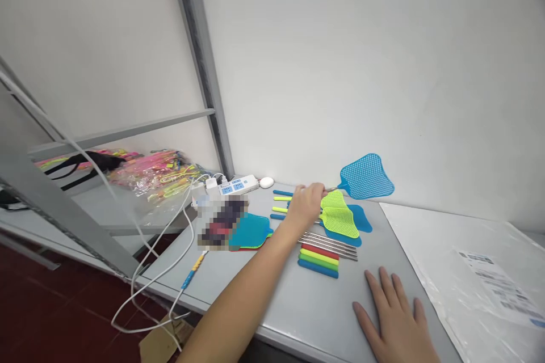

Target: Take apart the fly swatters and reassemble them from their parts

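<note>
My left hand (305,205) is closed around the shaft of a blue fly swatter (367,177), whose mesh head is lifted at the back by the wall. Below it, lime-green (340,218) and blue fly swatters (361,218) overlap on the table, their handles toward the left. My forearm hides parts of them. Several metal rods (332,244) lie side by side near my left wrist, with red, yellow, green and blue handle grips (318,261) in front. Palm down on the table, my right hand (395,320) has its fingers spread and holds nothing.
Separate swatter heads, teal on top (251,231), lie left of my forearm beside a pixelated patch. A power strip (238,185) and white cables (187,238) occupy the left side. Plastic-bagged colourful items (157,173) sit behind the metal frame post (204,62). A white labelled package (472,261) lies right.
</note>
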Demonstrator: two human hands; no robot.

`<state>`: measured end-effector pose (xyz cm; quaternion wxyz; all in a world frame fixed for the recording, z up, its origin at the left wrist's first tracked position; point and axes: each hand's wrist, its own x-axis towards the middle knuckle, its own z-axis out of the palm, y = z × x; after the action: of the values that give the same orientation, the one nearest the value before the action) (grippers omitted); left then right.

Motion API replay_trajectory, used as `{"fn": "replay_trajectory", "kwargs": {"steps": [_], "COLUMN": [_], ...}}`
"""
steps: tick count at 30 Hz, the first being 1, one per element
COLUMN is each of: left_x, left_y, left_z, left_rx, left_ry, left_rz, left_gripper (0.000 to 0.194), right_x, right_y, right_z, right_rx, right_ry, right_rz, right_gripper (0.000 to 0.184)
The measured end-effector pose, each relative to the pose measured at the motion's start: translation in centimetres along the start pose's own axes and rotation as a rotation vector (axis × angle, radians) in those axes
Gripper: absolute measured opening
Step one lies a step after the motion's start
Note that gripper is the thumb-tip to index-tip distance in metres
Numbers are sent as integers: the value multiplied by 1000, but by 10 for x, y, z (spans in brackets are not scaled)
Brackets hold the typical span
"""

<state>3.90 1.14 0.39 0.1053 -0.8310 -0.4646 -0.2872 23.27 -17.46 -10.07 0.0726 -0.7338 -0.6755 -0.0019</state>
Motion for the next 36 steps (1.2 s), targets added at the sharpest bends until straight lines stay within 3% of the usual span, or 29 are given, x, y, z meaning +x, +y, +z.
{"fn": "replay_trajectory", "kwargs": {"steps": [3,6,11,15,18,25,30,36], "left_x": [-9,-22,-41,-47,-46,-39,-39,-37], "left_y": [23,51,89,93,87,88,94,92], "left_z": [-6,-4,6,13,12,-6,-12,-14], "left_rx": [-33,-64,-101,-84,-82,-15,0,8], "left_ry": [32,26,-13,-26,-43,-123,-219,-219], "left_rz": [93,254,547,615,629,646,613,627], "left_gripper": [31,33,43,40,34,12,18,13], "right_x": [-1,0,11,15,15,18,16,14], "right_y": [0,7,27,25,18,14,13,8], "right_z": [-3,-10,-30,-42,-46,-47,-49,-50], "right_rx": [118,455,1153,1618,1935,1993,2045,2001], "right_ry": [5,61,232,311,275,304,334,360], "right_rz": [-9,-1,318,369,431,537,537,467], "right_gripper": [70,71,53,31,20,21,27,27]}}
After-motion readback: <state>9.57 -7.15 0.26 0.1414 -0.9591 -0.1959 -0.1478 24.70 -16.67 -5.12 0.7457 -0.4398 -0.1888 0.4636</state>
